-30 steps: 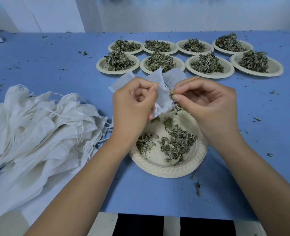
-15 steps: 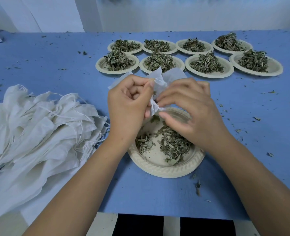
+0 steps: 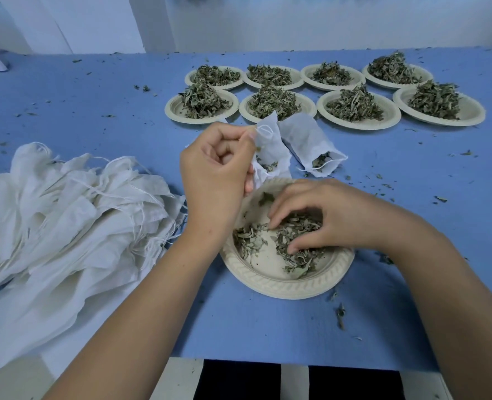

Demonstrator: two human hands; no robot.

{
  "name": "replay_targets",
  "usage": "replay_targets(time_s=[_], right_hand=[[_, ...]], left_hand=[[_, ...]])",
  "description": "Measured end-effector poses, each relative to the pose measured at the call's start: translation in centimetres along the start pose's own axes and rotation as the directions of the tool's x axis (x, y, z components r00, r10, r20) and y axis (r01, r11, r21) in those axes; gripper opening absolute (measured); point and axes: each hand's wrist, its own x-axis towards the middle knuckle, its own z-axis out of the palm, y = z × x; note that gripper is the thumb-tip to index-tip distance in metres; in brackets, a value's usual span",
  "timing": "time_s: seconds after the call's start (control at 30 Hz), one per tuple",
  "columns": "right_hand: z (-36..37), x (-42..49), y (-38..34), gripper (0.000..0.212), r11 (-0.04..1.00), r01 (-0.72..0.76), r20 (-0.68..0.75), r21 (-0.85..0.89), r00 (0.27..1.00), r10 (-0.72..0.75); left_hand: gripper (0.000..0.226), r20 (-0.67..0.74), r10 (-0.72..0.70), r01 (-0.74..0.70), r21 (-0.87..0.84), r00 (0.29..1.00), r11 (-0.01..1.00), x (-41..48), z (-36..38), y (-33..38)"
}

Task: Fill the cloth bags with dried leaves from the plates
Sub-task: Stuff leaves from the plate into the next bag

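Head view: one hand held a bag, the other dug into the leaves

The left hand (image 3: 216, 174) was closed on a cloth bag (image 3: 270, 148), pinching its upper edge between thumb and curled fingers. The bag hung from that pinch over the far rim of the near plate (image 3: 285, 285), and a few leaf bits showed through its thin cloth.

The right hand (image 3: 325, 217) lay palm down in the near plate. Its fingers and thumb were curled round a clump of the dried leaves (image 3: 250, 241), fingertips sunk in the heap. The rest of the leaves lay spread thinly across the plate, with bare plate showing at its far side.

A second bag (image 3: 308, 140) lay on the blue table (image 3: 268, 321) just beyond the plate and to the right of the held one, apart from both hands. Its mouth pointed toward the person, with leaves and a drawstring showing there.

A pile of empty bags (image 3: 66, 226) lay at the left, their strings loose, close beside the left forearm. Eight plates (image 3: 357, 124) heaped with leaves stood in two rows of four along the far side. Leaf crumbs (image 3: 340, 313) were scattered over the table.
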Motion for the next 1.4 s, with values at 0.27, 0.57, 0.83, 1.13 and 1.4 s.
replay_targets(time_s=[0.27,0.57,0.83,1.13,1.4], right_hand=[[1.6,1.0,-0.7,0.012,0.994,0.102,-0.029,-0.038,0.994,-0.103],[1.1,0.3,-1.1,0.012,0.92,0.278,-0.412,0.278,0.899,-0.147],[1.7,0.7,-1.4,0.025,0.783,0.461,-0.821,0.417,0.56,0.108],[2.1,1.1,-0.6,0.005,0.96,0.212,-0.73,-0.181,0.625,-0.276],[0.6,0.1,-0.3,0.039,0.97,0.204,-0.483,-0.133,0.841,-0.243]], left_hand=[[0.016,0.021,0.006,-0.005,-0.011,1.0,1.0,-0.1,-0.1,0.0],[0.017,0.034,0.008,-0.009,0.018,0.999,1.0,0.0,-0.1,-0.2],[0.018,0.147,0.022,-0.031,0.056,0.989,0.998,-0.4,0.3,-0.1],[0.015,0.183,0.047,-0.051,0.018,0.982,0.999,-0.8,0.4,0.0],[0.014,0.09,0.022,-0.027,0.051,0.996,0.998,-0.4,0.1,-0.2]])
